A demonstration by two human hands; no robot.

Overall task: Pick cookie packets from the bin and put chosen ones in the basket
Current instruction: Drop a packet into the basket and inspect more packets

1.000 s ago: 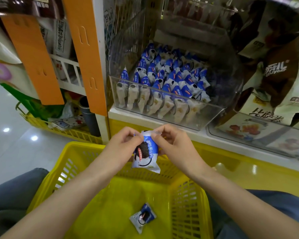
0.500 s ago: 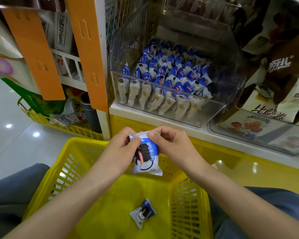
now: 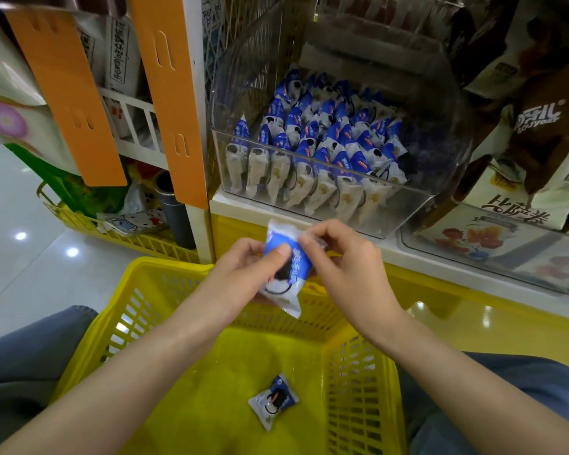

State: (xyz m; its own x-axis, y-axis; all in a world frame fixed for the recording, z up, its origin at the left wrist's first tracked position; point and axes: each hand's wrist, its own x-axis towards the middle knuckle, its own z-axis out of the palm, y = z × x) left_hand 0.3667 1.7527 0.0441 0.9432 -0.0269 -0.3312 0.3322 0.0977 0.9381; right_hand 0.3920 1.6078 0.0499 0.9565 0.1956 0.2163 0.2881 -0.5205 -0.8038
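Store shelving (image 3: 196,93) fills the upper frame, with a clear bin (image 3: 408,221) of blue-and-white cookie packets (image 3: 326,149) at upper centre. Just below it, in mid-frame, we hold one packet (image 3: 289,270) upright over the far rim of the yellow basket (image 3: 165,266). Our left hand (image 3: 243,279) curls round its left side, thumb pressed on the blue front. Our right hand (image 3: 345,267) pinches its upper right edge between thumb and fingertips. A second packet (image 3: 273,400) lies flat on the basket floor, lower centre.

Head-worn view, forward and down
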